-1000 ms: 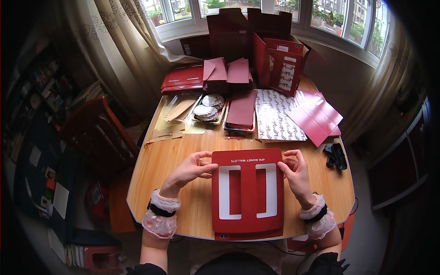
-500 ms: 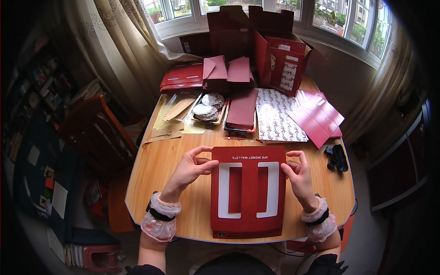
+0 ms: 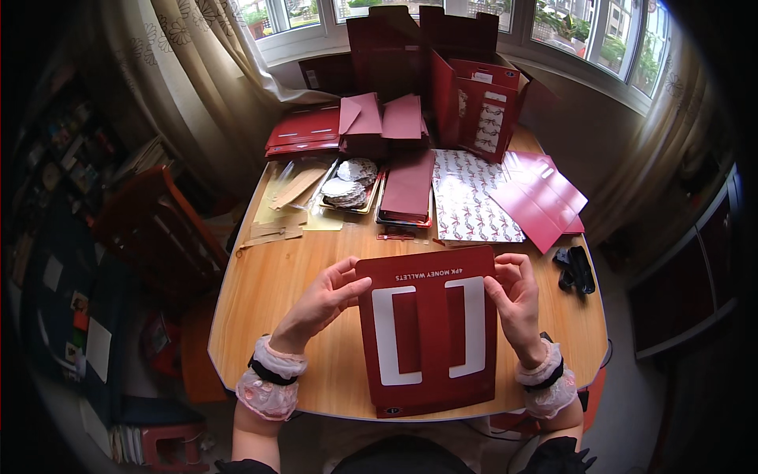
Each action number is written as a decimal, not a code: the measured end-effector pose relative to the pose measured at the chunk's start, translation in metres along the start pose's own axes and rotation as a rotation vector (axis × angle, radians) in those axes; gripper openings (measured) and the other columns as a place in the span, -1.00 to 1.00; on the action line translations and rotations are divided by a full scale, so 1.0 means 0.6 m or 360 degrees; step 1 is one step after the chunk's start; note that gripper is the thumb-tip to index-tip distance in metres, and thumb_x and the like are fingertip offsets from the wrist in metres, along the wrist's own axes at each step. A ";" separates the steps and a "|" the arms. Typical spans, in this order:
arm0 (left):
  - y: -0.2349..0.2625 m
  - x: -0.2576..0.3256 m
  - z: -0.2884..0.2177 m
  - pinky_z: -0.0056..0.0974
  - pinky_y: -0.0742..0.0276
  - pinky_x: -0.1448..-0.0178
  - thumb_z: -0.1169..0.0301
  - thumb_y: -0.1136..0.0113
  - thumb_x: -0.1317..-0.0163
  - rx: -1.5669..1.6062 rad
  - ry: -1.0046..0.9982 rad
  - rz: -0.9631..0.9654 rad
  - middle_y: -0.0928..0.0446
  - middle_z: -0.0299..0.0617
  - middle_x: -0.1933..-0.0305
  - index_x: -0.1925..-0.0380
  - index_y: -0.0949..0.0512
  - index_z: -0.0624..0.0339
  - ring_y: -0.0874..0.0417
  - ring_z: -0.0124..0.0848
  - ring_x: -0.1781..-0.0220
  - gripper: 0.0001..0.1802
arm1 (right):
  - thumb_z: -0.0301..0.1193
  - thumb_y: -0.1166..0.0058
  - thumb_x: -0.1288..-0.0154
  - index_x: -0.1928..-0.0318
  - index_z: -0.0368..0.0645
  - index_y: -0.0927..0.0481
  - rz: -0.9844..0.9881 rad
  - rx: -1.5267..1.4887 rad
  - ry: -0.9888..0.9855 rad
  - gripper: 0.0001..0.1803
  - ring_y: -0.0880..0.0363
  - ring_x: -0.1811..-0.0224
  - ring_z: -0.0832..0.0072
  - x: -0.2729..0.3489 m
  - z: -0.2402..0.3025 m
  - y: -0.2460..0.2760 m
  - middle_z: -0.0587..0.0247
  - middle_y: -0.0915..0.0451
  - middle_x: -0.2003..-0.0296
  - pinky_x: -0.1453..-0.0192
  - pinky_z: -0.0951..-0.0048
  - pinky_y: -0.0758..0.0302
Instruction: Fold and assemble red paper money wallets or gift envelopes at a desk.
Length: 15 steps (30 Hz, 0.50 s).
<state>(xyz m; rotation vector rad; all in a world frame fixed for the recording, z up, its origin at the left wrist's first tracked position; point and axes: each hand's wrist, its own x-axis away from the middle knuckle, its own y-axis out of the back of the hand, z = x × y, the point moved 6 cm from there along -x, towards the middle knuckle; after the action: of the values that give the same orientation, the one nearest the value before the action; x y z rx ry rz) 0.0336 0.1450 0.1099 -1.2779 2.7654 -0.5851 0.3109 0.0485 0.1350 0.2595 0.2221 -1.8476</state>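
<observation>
A flat red cardboard packet with two long cut-out windows leans up in front of me. White and dark red show through the windows. My left hand pinches its upper left corner between thumb and fingers. On the opposite upper corner, my right hand grips the edge, thumb in front. The packet's lower edge is at the table's front edge; whether it rests there I cannot tell.
On the table behind lie a patterned sheet, pink-red sheets, a dark red card stack, round white pieces, envelopes, red packets and an upright red box. Black straps lie right.
The packet's top edge has come up and tilted, its right corner now higher than its left. Both hands keep their hold, and the whole view has shifted slightly.
</observation>
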 end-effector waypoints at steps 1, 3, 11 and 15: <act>-0.002 0.000 0.000 -0.30 -0.56 -0.19 0.35 -0.17 -0.46 -0.0008 -0.0013 -0.0021 -0.64 -0.22 -0.08 -0.09 -0.47 0.13 -0.65 -0.50 -0.08 -0.74 | -0.56 -0.12 -0.43 -0.08 -0.20 -0.35 0.0009 -0.0018 -0.0028 -0.70 -0.64 0.22 0.56 0.001 0.001 0.001 0.19 -0.64 0.17 0.15 0.57 -0.58; -0.009 0.001 -0.002 -0.29 -0.56 -0.21 0.35 -0.15 -0.47 0.0043 -0.0074 -0.0007 -0.64 -0.21 -0.08 -0.12 -0.48 0.15 -0.65 -0.49 -0.09 -0.72 | -0.56 -0.14 -0.41 -0.08 -0.19 -0.36 0.0019 -0.0038 -0.0053 -0.69 -0.63 0.22 0.56 0.002 0.005 0.002 0.19 -0.63 0.16 0.14 0.58 -0.57; -0.035 0.007 -0.019 -0.28 -0.52 -0.26 0.38 -0.11 -0.49 0.0137 -0.0367 -0.0010 -0.66 -0.17 -0.07 -0.10 -0.54 0.27 -0.65 -0.46 -0.10 -0.71 | -0.56 -0.24 -0.33 -0.10 -0.17 -0.38 0.0038 0.0006 0.0250 -0.60 -0.58 0.04 0.50 -0.007 0.040 0.010 0.21 -0.60 0.08 -0.06 0.44 -0.49; -0.053 0.019 -0.038 -0.30 -0.52 -0.23 0.42 -0.12 -0.46 0.0100 -0.0426 -0.0059 -0.67 -0.18 -0.03 -0.07 -0.56 0.29 -0.66 -0.47 -0.06 -0.74 | -0.58 -0.31 -0.25 -0.11 -0.20 -0.49 0.0119 0.0294 0.0578 -0.57 -0.55 -0.01 0.45 -0.002 0.063 0.013 0.19 -0.57 0.05 -0.10 0.43 -0.47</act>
<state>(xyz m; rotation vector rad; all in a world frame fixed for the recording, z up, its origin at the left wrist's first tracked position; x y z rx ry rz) 0.0452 0.1251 0.1436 -1.2909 2.4925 -0.4603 0.3164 0.0365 0.1717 0.7245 0.2868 -1.7382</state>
